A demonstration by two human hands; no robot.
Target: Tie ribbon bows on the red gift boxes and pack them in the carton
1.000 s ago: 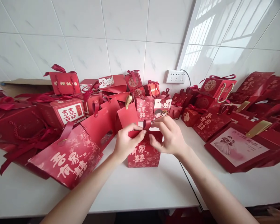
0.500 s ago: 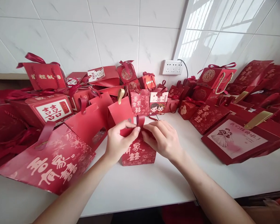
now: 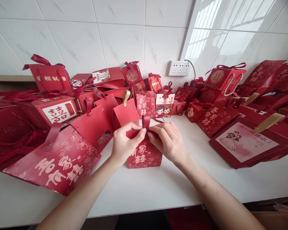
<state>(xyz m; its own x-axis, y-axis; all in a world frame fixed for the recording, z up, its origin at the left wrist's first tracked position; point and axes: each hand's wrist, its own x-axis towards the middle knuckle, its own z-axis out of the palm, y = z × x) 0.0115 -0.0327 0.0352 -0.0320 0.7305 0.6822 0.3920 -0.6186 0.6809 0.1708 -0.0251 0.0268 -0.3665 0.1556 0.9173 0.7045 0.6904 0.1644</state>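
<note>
A small red gift box (image 3: 144,161) with pale printed characters stands upright on the white table, in front of me. My left hand (image 3: 127,142) is closed, thumb and fingers pinching the top of the box at the foot of its ribbon loop. My right hand (image 3: 169,140) grips the top edge from the other side, fingers bent over it. Between the two hands the dark red ribbon loop (image 3: 146,121) sticks up. Part of the box's front and top is hidden by my fingers.
Red gift boxes crowd both sides and the back, among them a large patterned one (image 3: 60,163) at left and one with a couple's picture (image 3: 247,140) at right. A white power strip (image 3: 179,68) sits against the tiled wall (image 3: 120,41). The table's front edge (image 3: 144,212) runs below my arms.
The whole view has shifted slightly, so things appear a little further right. Both hands keep their hold at the top of the gift box.
</note>
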